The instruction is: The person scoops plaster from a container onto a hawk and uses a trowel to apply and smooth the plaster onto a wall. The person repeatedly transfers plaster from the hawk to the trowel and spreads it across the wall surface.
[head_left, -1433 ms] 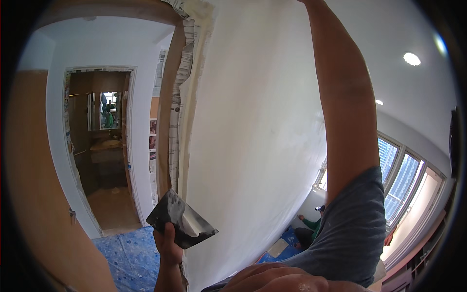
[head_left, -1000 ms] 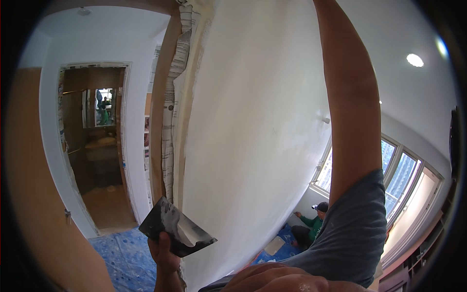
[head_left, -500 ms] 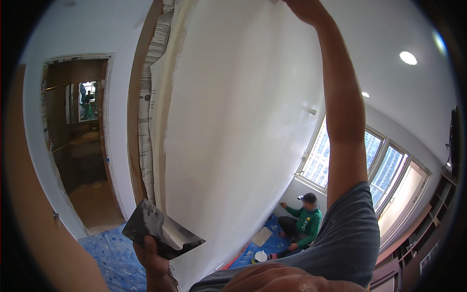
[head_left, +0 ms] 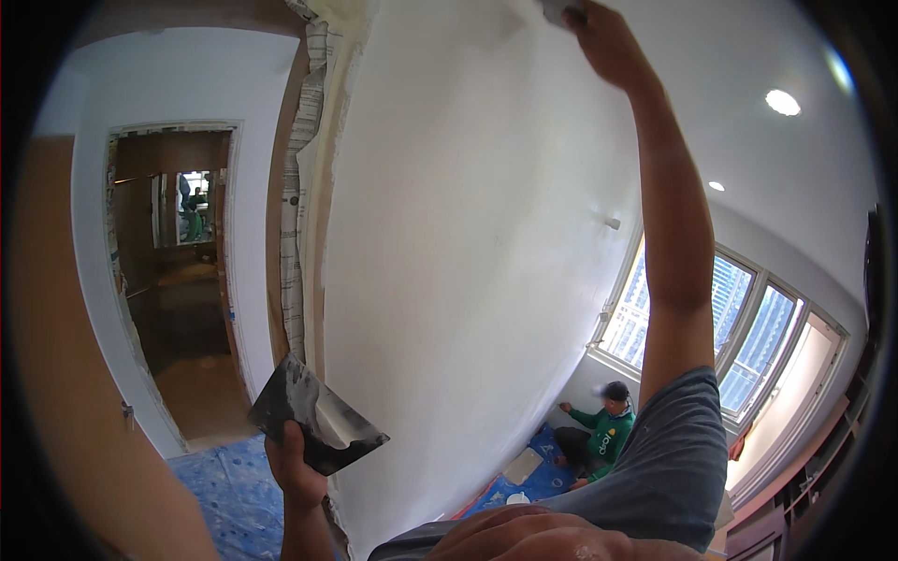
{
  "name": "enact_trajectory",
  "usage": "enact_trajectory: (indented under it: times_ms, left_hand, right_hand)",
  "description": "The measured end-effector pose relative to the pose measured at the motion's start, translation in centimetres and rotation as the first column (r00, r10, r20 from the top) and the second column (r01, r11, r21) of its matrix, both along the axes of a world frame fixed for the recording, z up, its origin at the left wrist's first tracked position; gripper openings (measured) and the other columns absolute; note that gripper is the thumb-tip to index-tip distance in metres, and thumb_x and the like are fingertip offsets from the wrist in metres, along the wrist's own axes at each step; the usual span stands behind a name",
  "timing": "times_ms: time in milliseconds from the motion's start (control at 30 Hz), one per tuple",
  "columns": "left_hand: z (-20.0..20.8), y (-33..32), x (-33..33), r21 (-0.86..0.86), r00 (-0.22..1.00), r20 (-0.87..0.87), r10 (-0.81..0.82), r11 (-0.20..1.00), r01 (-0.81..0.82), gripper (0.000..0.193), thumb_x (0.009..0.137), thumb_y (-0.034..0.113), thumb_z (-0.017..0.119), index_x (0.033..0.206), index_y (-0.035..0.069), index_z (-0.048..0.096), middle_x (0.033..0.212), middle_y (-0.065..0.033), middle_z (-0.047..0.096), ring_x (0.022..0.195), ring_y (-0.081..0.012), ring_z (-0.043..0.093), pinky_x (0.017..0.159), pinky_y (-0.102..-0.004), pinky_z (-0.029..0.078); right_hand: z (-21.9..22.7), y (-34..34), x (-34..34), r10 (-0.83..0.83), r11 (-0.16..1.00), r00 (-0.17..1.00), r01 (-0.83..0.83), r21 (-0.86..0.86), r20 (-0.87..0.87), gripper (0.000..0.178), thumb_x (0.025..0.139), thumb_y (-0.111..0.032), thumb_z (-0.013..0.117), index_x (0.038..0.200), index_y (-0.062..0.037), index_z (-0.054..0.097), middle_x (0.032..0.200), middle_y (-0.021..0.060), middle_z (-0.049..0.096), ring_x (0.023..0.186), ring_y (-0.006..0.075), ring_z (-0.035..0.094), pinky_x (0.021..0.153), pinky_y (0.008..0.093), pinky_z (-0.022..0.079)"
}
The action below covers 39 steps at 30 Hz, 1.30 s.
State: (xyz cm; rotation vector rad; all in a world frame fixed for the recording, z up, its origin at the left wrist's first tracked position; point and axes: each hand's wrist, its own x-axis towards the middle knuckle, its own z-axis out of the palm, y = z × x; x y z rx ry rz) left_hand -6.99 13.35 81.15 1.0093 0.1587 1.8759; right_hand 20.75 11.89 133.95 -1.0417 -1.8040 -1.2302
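My left grip pinches a black plate by its near edge, thumb on top (pale smear across its face), low before the left edge of the white wall. My right grip, arm raised, clasps a grey tool near the wall's ceiling edge; contact, I cannot tell.

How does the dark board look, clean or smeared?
Smeared: uneven grey patches show on the face of the dark board, held in the left hand. I cannot tell how thick they are.
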Motion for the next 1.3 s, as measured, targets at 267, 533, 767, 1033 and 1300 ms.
enact_trajectory:
  times_ms: [267, 533, 767, 1033, 1300]
  left_hand:
    - [0.7, -0.4, 0.4, 0.012, 0.999, 0.008, -0.042, 0.999, 0.042, 0.059, 0.104, 0.036, 0.053, 0.149, 0.001, 0.036, 0.142, -0.0136, 0.050, 0.130, -0.0270, 0.051, 0.109, -0.0418, 0.041]
    - [1.0, -0.6, 0.3, 0.000, 0.999, 0.022, -0.050, 0.999, 0.050, 0.064, 0.102, 0.039, 0.057, 0.148, 0.001, 0.037, 0.142, -0.0125, 0.050, 0.130, -0.0258, 0.051, 0.109, -0.0416, 0.040]
    - [0.3, -0.3, 0.2, -0.009, 0.999, 0.026, -0.045, 0.999, 0.045, 0.064, 0.102, 0.039, 0.058, 0.149, 0.000, 0.036, 0.142, -0.0132, 0.050, 0.130, -0.0263, 0.051, 0.110, -0.0422, 0.040]
    - [1.9, -1.7, 0.5, -0.004, 0.999, 0.001, 0.047, 0.999, -0.047, 0.061, 0.103, 0.038, 0.054, 0.149, 0.002, 0.036, 0.143, -0.0132, 0.050, 0.131, -0.0273, 0.050, 0.109, -0.0431, 0.040]
    - [7.7, -3.8, 3.9, -0.126, 0.999, 0.000, -0.049, 0.991, 0.048, 0.055, 0.100, 0.044, 0.055, 0.141, 0.009, 0.043, 0.111, -0.0094, 0.064, 0.075, -0.0223, 0.069, 0.035, -0.0360, 0.049]
  right_hand:
    - [10.9, 2.6, -4.8, 0.023, 0.953, 1.000, -0.024, 0.302, 0.006, 0.042, 0.102, -0.008, 0.039, 0.141, -0.0088, 0.055, 0.138, 0.0190, 0.060, 0.128, 0.0369, 0.055, 0.111, 0.0463, 0.044]
    - [12.5, 4.4, -6.3, -0.037, 0.959, 0.998, 0.051, 0.277, -0.056, 0.048, 0.104, -0.007, 0.032, 0.148, -0.0170, 0.048, 0.148, 0.0151, 0.051, 0.137, 0.0341, 0.048, 0.118, 0.0451, 0.037]
    - [11.0, 4.7, -6.6, -0.040, 0.986, 0.988, 0.063, 0.156, -0.150, 0.050, 0.103, -0.003, 0.036, 0.150, -0.0173, 0.046, 0.153, 0.0125, 0.047, 0.138, 0.0327, 0.046, 0.118, 0.0452, 0.038]
    - [0.0, 3.5, -5.0, 0.086, 0.996, 0.996, -0.086, -0.013, -0.014, 0.053, 0.100, 0.004, 0.044, 0.149, -0.0167, 0.048, 0.143, 0.0099, 0.054, 0.128, 0.0276, 0.053, 0.110, 0.0420, 0.045]
    - [-9.2, 2.8, -0.9, 0.103, 0.993, 0.984, -0.109, 0.033, 0.143, 0.053, 0.095, 0.000, 0.052, 0.139, -0.0286, 0.059, 0.130, 0.0064, 0.063, 0.113, 0.0275, 0.063, 0.097, 0.0411, 0.052]
